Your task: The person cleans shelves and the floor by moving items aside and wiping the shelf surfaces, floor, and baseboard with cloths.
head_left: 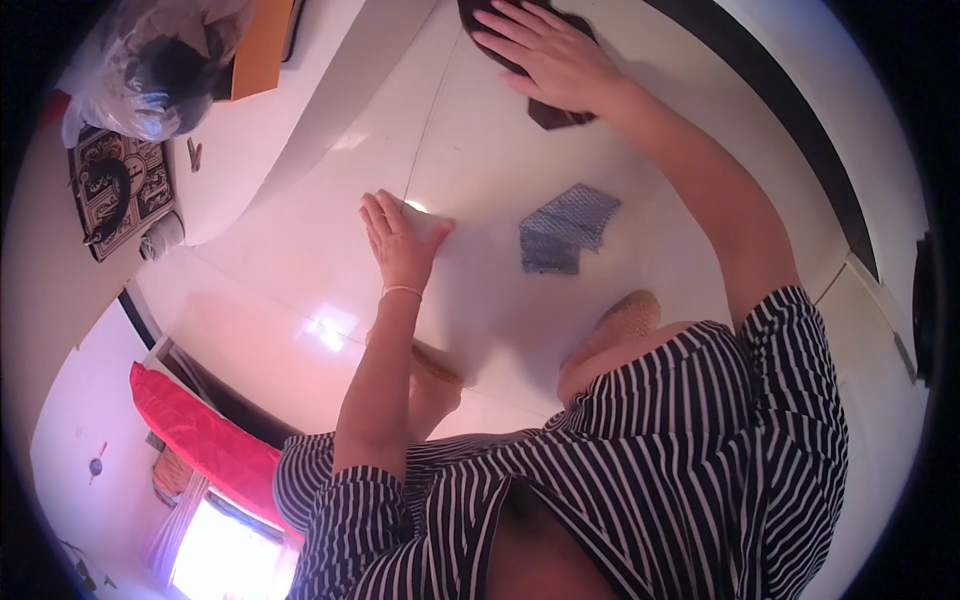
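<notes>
My right hand [555, 58] lies flat with its fingers stretched out on a dark brown piece [552, 115] that looks like folded cloth. The hand covers much of that piece, and the view's top edge cuts it off. My left hand [402, 240] is open over the pale tiled floor, fingers together and thumb apart, with nothing in it. I cannot tell whether it touches the tile. Between the hands and my feet, a blue-grey textured cloth [568, 230] rests folded at an angle on the floor.
My feet in tan slippers [628, 318] are close below the blue-grey cloth. At upper left, a white surface [235, 150] carries a clear plastic bag [160, 70], an orange box [262, 48] and a black-and-white patterned item [125, 190]. A red cushion-like item [205, 430] is at lower left.
</notes>
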Motion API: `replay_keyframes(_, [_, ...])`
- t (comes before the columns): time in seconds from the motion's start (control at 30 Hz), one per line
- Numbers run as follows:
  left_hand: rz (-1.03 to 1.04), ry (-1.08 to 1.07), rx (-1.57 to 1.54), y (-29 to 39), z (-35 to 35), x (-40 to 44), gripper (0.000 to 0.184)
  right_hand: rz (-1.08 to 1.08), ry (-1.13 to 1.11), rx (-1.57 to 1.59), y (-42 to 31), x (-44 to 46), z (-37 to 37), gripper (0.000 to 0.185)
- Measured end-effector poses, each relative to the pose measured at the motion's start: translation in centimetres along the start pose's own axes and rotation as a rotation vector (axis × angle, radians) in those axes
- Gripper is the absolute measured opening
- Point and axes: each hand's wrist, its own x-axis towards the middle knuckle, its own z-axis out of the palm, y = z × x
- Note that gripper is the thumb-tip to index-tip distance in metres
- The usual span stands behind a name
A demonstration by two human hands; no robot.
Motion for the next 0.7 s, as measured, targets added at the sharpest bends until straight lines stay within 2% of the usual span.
replay_keyframes(0.03, [0.005, 0.071, -0.004, -0.2, 0.6, 0.2, 0.113, -0.007, 0.018, 0.034, -0.3, -2.0, -0.2, 0.061])
replay_keyframes(0.1, [0.019, 0.142, -0.020, -0.9, 1.5, 0.2, 0.109, 0.109, 0.040, -0.097, -0.3, -7.0, -0.5, 0.058])
replay_keyframes(0.17, [0.117, 0.295, -0.075, -2.0, 2.1, -0.2, 0.082, 0.335, 0.073, -0.141, -1.8, -13.9, -2.2, 0.056])
replay_keyframes(0.2, [0.118, 0.301, -0.086, -3.4, 1.9, -0.2, 0.082, 0.428, 0.071, -0.174, -2.4, -16.6, -2.5, 0.056])
replay_keyframes(0.27, [-0.022, 0.353, -0.170, -6.8, 1.4, 0.5, 0.056, 0.582, 0.152, -0.238, -4.1, -22.1, -2.2, 0.054])
replay_keyframes(0.33, [-0.393, 0.334, -0.202, -8.1, 2.0, 1.1, 0.057, 0.794, 0.260, -0.323, -6.4, -28.1, -0.7, 0.053])
replay_keyframes(0.37, [-0.603, 0.367, -0.321, -8.1, 3.0, 1.7, 0.061, 0.958, 0.300, -0.380, -8.2, -30.0, 0.0, 0.053])
replay_keyframes(0.4, [-0.587, 0.364, -0.339, -6.8, 4.2, 2.5, 0.061, 1.092, 0.364, -0.432, -8.9, -31.7, 1.8, 0.056])
replay_keyframes(0.47, [-0.796, 0.501, -0.180, -4.3, 5.0, 3.5, 0.062, 1.185, 0.396, -0.515, -10.9, -32.3, 4.8, 0.063])
replay_keyframes(0.53, [-0.812, 0.478, -0.227, -2.0, 3.2, 3.4, 0.063, 1.162, 0.207, -0.458, -12.9, -28.3, 4.7, 0.067])
replay_keyframes(0.6, [-0.815, 0.484, -0.294, -1.9, 2.9, 2.7, 0.064, 0.900, 0.206, -0.278, -13.0, -22.9, 3.0, 0.065])
replay_keyframes(0.7, [-0.829, 0.470, -0.224, -1.8, 4.1, 2.7, 0.064, 0.656, 0.258, -0.216, -7.4, -15.8, 1.3, 0.059])
